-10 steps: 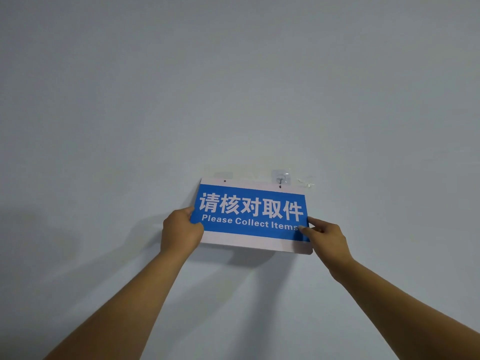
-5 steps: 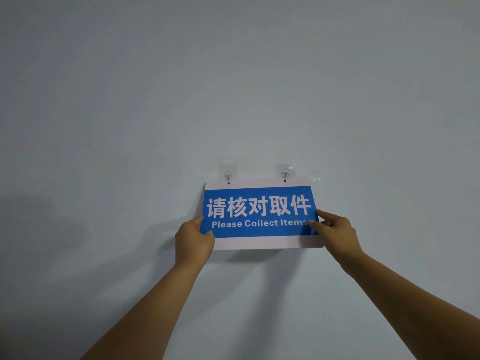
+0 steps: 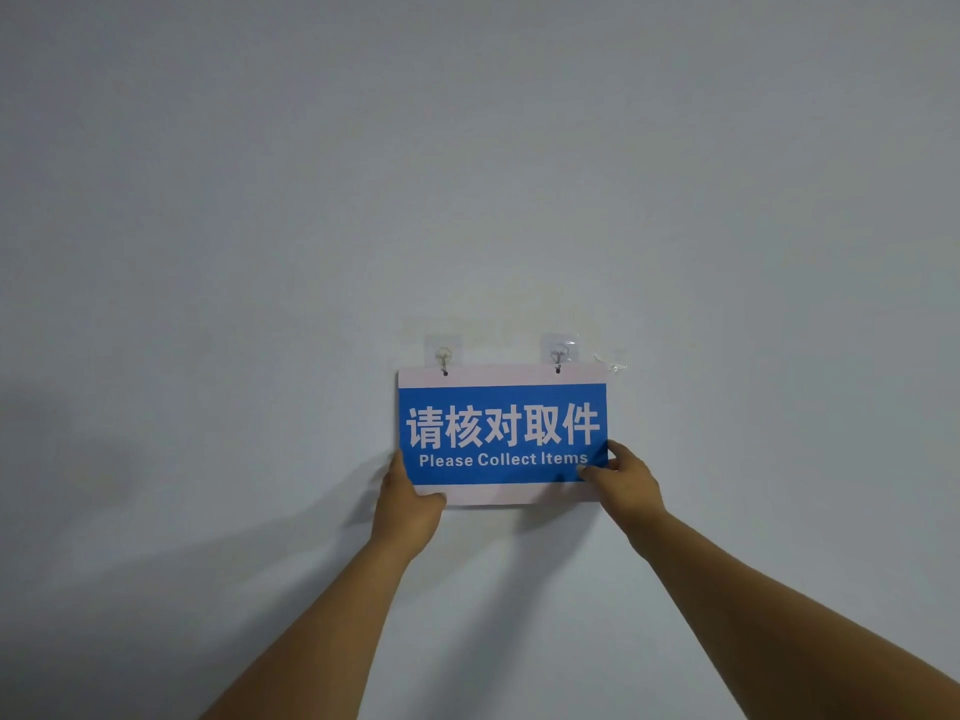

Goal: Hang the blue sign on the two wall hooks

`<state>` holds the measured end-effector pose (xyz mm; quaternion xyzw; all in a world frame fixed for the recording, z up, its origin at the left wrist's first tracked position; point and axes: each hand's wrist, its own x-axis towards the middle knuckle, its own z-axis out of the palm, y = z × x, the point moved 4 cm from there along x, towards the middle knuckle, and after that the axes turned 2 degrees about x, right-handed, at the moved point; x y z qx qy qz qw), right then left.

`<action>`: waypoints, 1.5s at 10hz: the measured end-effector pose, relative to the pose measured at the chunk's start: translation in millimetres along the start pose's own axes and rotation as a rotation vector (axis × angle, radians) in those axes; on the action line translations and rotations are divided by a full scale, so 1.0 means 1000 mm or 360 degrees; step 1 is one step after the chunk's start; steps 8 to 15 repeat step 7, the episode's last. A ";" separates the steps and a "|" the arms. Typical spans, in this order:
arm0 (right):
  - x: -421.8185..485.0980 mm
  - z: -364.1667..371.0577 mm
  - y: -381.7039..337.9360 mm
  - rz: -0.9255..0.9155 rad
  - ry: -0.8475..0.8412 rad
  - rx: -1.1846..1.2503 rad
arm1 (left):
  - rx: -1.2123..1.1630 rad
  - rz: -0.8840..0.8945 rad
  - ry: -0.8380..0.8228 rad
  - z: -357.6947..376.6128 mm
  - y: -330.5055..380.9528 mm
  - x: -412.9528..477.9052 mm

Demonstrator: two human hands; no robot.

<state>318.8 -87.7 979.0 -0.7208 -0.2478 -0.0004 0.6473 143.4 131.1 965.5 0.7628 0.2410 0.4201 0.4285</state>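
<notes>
A: Since a sec ago, blue sign [image 3: 502,433] is sitting higher and level now. Both top holes are meeting the wall hooks, left hook [image 3: 443,357] and right hook [image 3: 558,354].

B: Hands?

A: Left hand [image 3: 408,504] is pinching the bottom-left corner, thumb in front on the pale border. Right hand [image 3: 626,483] is clamped on the bottom-right corner, fingers [image 3: 597,472] overlapping the blue.

B: Is it fully seated?

A: Looking that way, but holes are tiny, can't tell how deep the hook tips are sitting.

B: Risks?

A: If one hole's only resting on a hook tip, letting go is prob. dropping that side. Also pulling down or away from the wall could be peeling a stick-on hook pad. There's a bit of clear film [image 3: 615,363] just right of the sign, loose-looking.
</notes>
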 end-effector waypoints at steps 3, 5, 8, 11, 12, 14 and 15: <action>0.006 0.004 -0.003 0.0006 -0.0018 -0.0228 | 0.0161 -0.0141 -0.0040 -0.011 0.004 0.019; 0.009 0.002 -0.006 0.0074 0.0002 -0.0268 | 0.0154 -0.0281 -0.0150 -0.016 0.004 0.029; 0.007 -0.007 -0.009 0.0101 0.0160 -0.0062 | 0.0080 -0.0249 -0.0053 -0.019 0.006 0.005; 0.007 -0.007 -0.009 0.0101 0.0160 -0.0062 | 0.0080 -0.0249 -0.0053 -0.019 0.006 0.005; 0.007 -0.007 -0.009 0.0101 0.0160 -0.0062 | 0.0080 -0.0249 -0.0053 -0.019 0.006 0.005; 0.007 -0.007 -0.009 0.0101 0.0160 -0.0062 | 0.0080 -0.0249 -0.0053 -0.019 0.006 0.005; 0.007 -0.007 -0.009 0.0101 0.0160 -0.0062 | 0.0080 -0.0249 -0.0053 -0.019 0.006 0.005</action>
